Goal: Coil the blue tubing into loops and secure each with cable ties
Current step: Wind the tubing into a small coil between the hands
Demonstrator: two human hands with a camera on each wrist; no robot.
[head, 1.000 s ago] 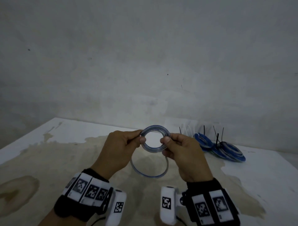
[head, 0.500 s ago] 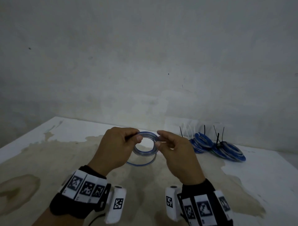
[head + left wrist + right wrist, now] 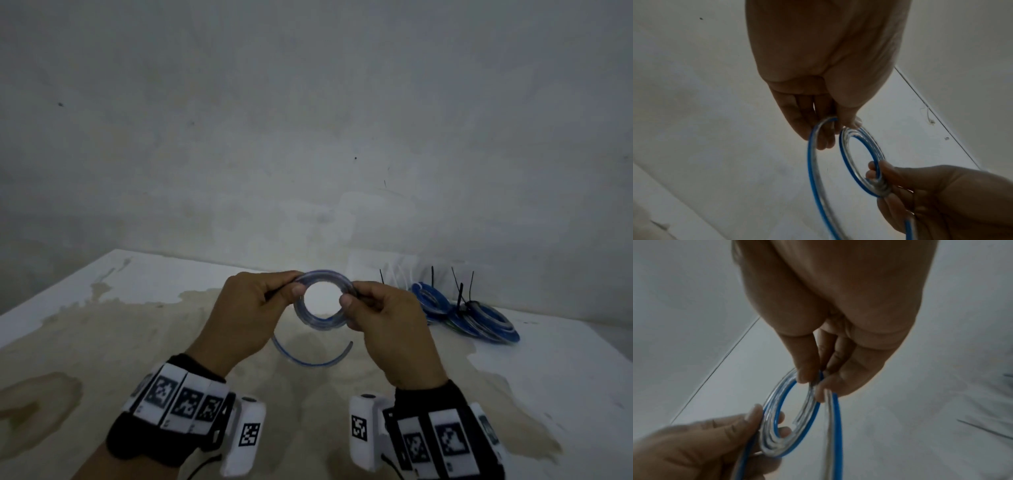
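Since half a second ago both hands have lifted and turned the coil (image 3: 322,298) upright to face the head camera, and the loose tail (image 3: 310,360) now hangs lower and wider beneath it. The stained table (image 3: 102,342) lies under the raised forearms, which angle inward so the hands meet over its middle. The left hand (image 3: 251,310) has thumb and curled fingers pinching the coil's left side; the left wrist view shows its fingers (image 3: 807,123) pressed together behind the tubing. The right hand (image 3: 385,317) pinches the right side between thumb and forefinger, other fingers curled in. Finished coils (image 3: 479,318) with black cable ties (image 3: 459,296) standing up lie at the far right by the wall (image 3: 308,120).
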